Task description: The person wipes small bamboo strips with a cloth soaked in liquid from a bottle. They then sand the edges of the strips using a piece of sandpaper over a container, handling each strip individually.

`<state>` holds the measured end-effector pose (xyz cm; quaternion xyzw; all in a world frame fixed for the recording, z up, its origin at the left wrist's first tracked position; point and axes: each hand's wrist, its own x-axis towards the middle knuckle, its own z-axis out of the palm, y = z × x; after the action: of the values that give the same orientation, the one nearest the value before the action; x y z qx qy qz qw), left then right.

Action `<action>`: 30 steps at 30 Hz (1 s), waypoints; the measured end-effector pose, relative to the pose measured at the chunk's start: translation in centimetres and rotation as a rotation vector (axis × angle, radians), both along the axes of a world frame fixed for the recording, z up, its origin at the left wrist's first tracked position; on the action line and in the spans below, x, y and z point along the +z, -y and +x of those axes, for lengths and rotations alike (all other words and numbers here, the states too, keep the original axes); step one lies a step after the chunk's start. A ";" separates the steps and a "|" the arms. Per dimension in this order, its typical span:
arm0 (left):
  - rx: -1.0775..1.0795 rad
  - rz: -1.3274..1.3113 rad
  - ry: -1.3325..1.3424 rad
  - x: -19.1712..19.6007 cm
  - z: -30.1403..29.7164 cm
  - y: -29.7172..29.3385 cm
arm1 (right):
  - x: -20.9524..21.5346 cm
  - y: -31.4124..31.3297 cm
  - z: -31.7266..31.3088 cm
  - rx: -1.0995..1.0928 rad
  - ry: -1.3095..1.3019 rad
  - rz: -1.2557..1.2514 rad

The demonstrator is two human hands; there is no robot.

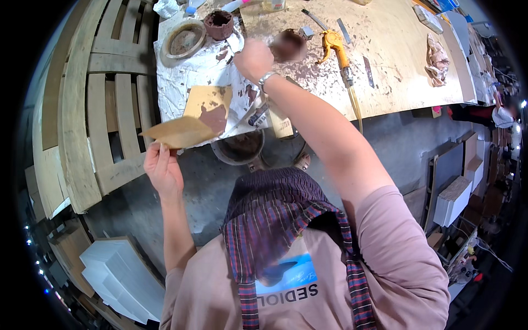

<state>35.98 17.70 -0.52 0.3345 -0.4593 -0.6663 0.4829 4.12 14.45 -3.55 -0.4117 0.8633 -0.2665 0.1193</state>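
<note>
My left hand (164,171) pinches the edge of a stiff tan paper sheet (181,131) between thumb and fingers, at the table's near left edge. Beyond it, a tan piece with dark brown stains (209,107) lies on the white covering; whether the two are joined, I cannot tell. My right hand (254,60), a watch on its wrist, is closed over the table; its fingertips are hidden. Close to its right is a blurred dark brown round thing (289,45). A rough brown pot (219,25) stands beyond the hand on the left, next to a round shallow dish (183,43).
A yellow air blow gun (333,43) with a hose lies on the wooden tabletop (396,66), among brown flakes and flat metal strips (368,72). A crumpled cloth (437,60) rests farther right. Wooden pallets (104,99) stand left; a bucket (239,147) sits below the table's near edge.
</note>
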 end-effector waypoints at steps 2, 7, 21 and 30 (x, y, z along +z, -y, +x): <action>0.000 0.027 -0.040 0.9 0.8 -1.0 | 3.1 -1.6 0.6 -0.024 0.118 -0.042; -0.187 -0.030 -0.089 3.8 3.9 -4.4 | 5.5 -7.9 1.3 0.093 0.311 -0.198; -0.228 0.086 0.169 -3.5 5.2 -10.9 | 3.0 -27.2 3.9 0.049 0.642 -0.093; -0.474 -0.202 0.679 -12.1 1.0 -9.1 | 1.2 -32.0 5.0 -0.012 0.715 0.042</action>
<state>37.03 26.76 -12.65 0.3712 -0.7193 -0.5626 0.1682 9.14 46.50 -2.30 -0.2849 0.7745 -0.3767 0.4207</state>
